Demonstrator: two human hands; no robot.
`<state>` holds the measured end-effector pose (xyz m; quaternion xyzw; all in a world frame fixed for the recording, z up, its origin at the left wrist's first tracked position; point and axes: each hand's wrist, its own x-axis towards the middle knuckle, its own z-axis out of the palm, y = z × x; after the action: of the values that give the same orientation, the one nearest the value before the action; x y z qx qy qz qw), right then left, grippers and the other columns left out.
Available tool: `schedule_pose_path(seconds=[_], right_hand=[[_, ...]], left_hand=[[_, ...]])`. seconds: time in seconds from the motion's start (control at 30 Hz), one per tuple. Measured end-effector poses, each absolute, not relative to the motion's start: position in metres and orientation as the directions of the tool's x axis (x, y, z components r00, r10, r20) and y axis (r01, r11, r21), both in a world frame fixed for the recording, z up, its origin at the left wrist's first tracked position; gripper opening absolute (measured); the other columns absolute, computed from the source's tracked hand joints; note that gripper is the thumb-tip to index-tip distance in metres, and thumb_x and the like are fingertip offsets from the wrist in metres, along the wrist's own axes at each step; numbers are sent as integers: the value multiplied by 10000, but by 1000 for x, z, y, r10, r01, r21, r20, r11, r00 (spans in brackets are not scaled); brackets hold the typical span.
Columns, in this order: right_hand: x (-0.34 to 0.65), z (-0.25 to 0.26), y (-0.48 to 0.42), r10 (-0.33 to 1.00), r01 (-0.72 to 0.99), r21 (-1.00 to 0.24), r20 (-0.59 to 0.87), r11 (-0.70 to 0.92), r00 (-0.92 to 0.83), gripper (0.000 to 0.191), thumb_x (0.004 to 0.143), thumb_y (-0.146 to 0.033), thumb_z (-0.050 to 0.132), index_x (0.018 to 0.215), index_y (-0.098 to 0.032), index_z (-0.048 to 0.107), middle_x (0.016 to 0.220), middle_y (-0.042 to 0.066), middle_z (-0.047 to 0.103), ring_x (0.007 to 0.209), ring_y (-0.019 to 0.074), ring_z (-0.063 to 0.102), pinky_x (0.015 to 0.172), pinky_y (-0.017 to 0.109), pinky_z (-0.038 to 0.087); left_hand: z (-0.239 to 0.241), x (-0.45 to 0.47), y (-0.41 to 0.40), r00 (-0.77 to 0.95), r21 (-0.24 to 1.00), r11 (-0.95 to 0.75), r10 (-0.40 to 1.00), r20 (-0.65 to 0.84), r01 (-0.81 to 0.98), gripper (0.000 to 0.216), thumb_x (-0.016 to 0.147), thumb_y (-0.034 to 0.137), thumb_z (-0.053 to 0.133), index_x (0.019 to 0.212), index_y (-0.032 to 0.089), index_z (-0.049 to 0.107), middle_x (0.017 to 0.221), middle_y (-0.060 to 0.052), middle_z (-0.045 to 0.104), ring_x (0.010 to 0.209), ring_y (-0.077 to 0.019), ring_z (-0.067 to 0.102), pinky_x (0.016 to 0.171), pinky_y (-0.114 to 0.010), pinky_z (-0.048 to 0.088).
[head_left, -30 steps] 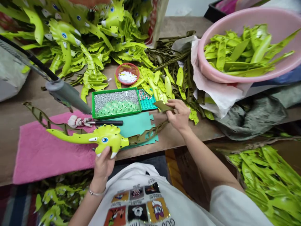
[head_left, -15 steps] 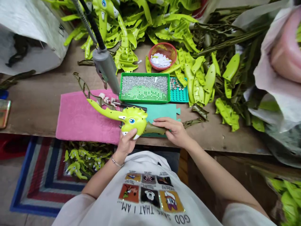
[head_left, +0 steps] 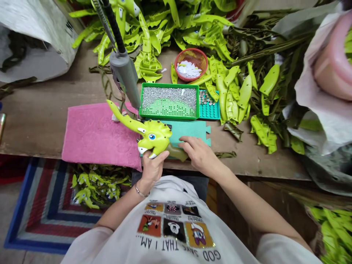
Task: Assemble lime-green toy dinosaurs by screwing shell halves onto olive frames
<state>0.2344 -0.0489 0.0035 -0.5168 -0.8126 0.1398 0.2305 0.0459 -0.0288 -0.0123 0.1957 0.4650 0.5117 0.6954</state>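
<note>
My left hand (head_left: 152, 169) grips a lime-green dinosaur-head toy (head_left: 162, 137) by its lower jaw, with the thumb along the jaw's edge. The toy has a blue eye, a white beak tip, white horns and a long curved lime-green piece stretching up to the left. An olive-brown plastic piece (head_left: 177, 152) comes out of its right side. My right hand (head_left: 202, 154) is closed around that piece, with its fingertips bent over it; the palm side is hidden. Under the toy lies a teal foam mat (head_left: 192, 129).
A grey electric screwdriver (head_left: 123, 75) hangs above a pink towel (head_left: 96, 135). Behind the mat stand a green tray (head_left: 169, 118) of screws, a blue-green tray (head_left: 210, 112) of small round metal parts and a red basket (head_left: 192, 53) of white pieces. Lime-green shells (head_left: 233, 88) are piled around.
The toy has tilted, its long curved piece swinging up and right. My left thumb has shifted from the snout to the lower jaw. My right hand has moved slightly, its fingers more bent.
</note>
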Motion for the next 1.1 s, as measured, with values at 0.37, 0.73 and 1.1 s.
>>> schedule_pose_path(seconds=[0.37, 0.73, 1.1], right_hand=[[225, 27, -35, 891, 495, -862, -306, -109, -336, 350, 911, -469, 593, 1085, -206, 746, 982, 35, 783, 859, 218, 718, 747, 293, 515], [208, 33, -7, 820, 626, -780, -355, 5, -448, 324, 894, -445, 652, 1034, -176, 767, 893, 48, 774, 771, 160, 669, 667, 234, 395], [418, 96, 25, 603, 707, -560, 404, -431, 688, 209, 902, -137, 565, 1055, -87, 698, 1098, 121, 738, 982, 123, 658, 935, 304, 461]], left_hand=[[-9, 42, -35, 66, 802, 382, 915, -398, -460, 432, 547, 298, 933, 909, 176, 731, 865, -33, 754, 896, -231, 711, 907, -354, 547], [-17, 32, -40, -127, 808, 366, 874, -469, -461, 458, 523, 286, 938, 891, 197, 681, 856, 18, 748, 788, -122, 691, 800, -219, 552], [5, -12, -16, 58, 507, 846, 521, -851, -166, 352, 984, 428, 508, 1063, 106, 622, 885, -149, 749, 774, -202, 749, 694, -288, 614]])
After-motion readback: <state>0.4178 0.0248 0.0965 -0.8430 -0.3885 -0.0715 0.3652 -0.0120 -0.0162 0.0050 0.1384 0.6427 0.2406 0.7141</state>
